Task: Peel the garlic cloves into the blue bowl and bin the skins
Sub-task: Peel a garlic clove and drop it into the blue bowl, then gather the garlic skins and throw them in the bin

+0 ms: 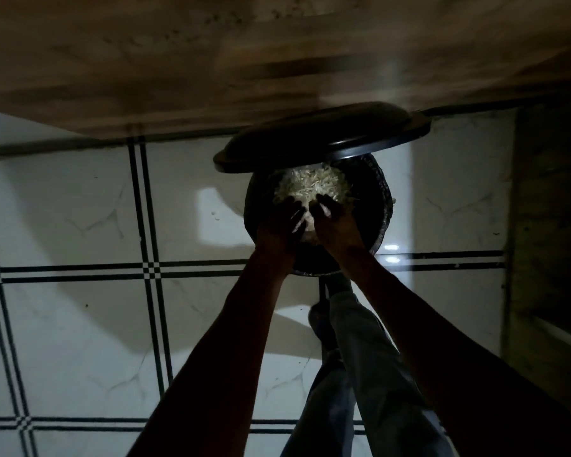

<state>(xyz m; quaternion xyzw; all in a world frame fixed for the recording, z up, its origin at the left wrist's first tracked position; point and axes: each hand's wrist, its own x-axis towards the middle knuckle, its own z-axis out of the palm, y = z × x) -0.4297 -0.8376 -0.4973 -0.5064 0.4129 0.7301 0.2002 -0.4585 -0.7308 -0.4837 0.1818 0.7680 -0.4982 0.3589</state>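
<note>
A black pedal bin (382, 222) stands on the floor with its lid (320, 136) tipped up. Pale garlic skins (310, 186) lie heaped inside it. My left hand (279, 225) and my right hand (338, 222) reach into the bin's mouth side by side, palms turned toward each other. A pale clump of skins (307, 225) shows pressed between them. The fingers are dark and partly hidden in shadow. The blue bowl and the garlic cloves are out of sight.
My leg in jeans (360, 374) runs up to the bin, with the foot (325, 321) at its pedal. White floor tiles with black lines (112, 225) surround the bin. A wooden surface (244, 61) lies beyond the bin, and a dark cabinet side (548, 225) stands at right.
</note>
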